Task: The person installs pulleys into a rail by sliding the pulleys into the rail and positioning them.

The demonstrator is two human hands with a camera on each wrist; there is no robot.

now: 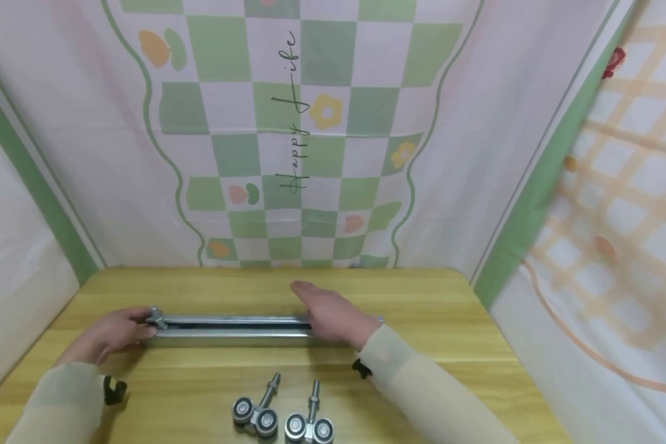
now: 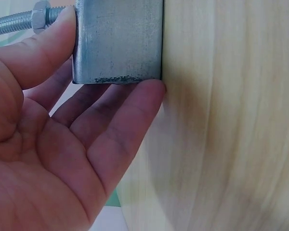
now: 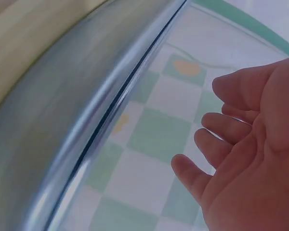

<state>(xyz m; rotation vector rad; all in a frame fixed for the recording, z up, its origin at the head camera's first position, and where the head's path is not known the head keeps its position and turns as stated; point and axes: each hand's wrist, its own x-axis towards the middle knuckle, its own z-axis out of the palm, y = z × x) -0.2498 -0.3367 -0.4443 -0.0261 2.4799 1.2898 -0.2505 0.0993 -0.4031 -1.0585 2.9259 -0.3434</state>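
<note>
A long silver metal rail [image 1: 233,340] with a slot along its top lies across the table. My left hand [image 1: 113,333] grips the rail's left end; in the left wrist view the thumb lies on the top edge and the fingers [image 2: 127,122] reach along the end. A threaded bolt with a nut [image 2: 38,17] stands up from the slot beside that thumb. My right hand [image 1: 333,314] is over the right part of the rail, fingers extended and holding nothing. In the right wrist view its relaxed fingers [image 3: 216,149] are apart from the rail [image 3: 72,120].
Two roller trolleys, a left one [image 1: 255,417] and a right one [image 1: 309,427], lie at the table's near side, each with paired wheels and a threaded stem. Patterned cloth [image 1: 277,154] hangs behind the wooden table [image 1: 422,388] and along both sides.
</note>
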